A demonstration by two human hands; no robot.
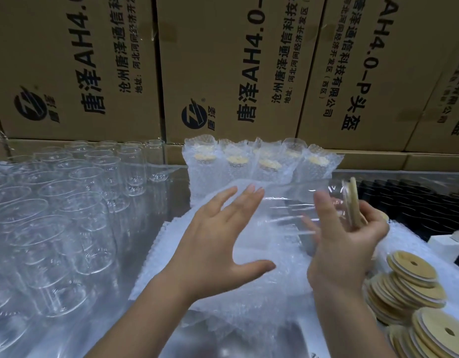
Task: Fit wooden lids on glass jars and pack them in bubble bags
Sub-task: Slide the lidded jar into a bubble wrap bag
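Head view: our right hand (349, 244) gripped a lidded glass jar (329, 202), blurred, its long axis running toward 9 o'clock, wooden lid (353, 200) at 3 o'clock. Our left hand (218, 239), fingers spread and empty, hovered at 9 o'clock above the bubble bags (249, 288).
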